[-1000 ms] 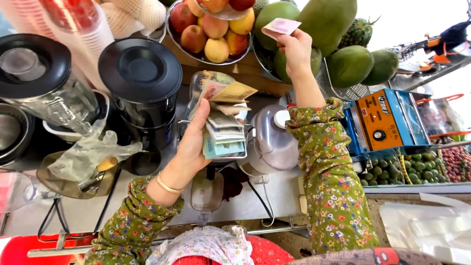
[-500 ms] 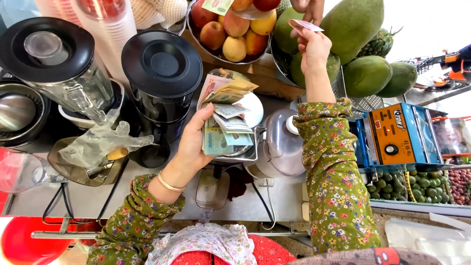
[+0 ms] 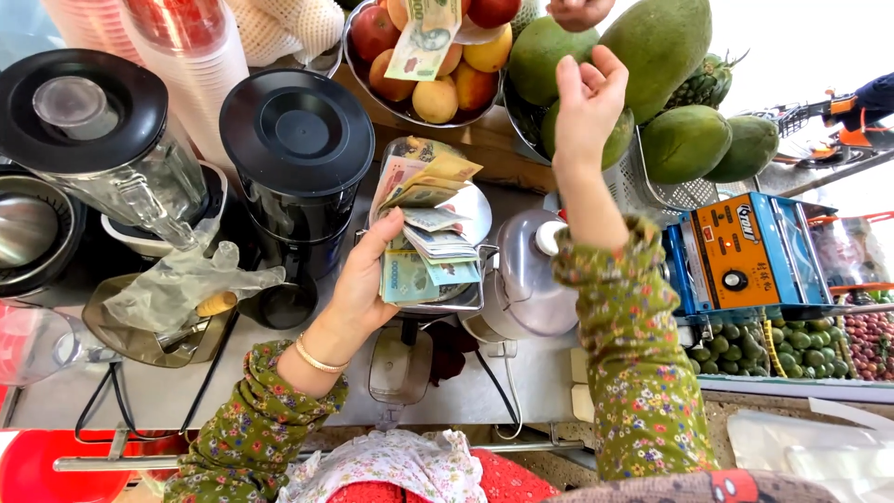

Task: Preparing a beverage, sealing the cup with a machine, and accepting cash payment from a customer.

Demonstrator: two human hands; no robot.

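Note:
My left hand (image 3: 365, 279) grips a fanned stack of banknotes (image 3: 424, 233) over the stall counter, thumb pressed on top. My right hand (image 3: 587, 102) is raised toward the fruit, fingers apart and slightly curled, holding nothing. Just above it, another person's hand (image 3: 577, 11) shows at the top edge. A single green banknote (image 3: 424, 37) hangs down in front of the fruit bowl (image 3: 365, 79) at the top; what holds it is out of view.
Two blenders with black lids (image 3: 296, 130) (image 3: 79, 112) stand on the left, beside stacked plastic cups (image 3: 177, 56). Green mangoes and coconuts (image 3: 684, 140) pile up at the back right. A blue and orange cup sealer (image 3: 745, 251) sits right, a metal kettle (image 3: 526, 270) centre.
My right hand held a pink note up a second ago; now it is empty and the other person's hand is above it. A green banknote has come down at the top.

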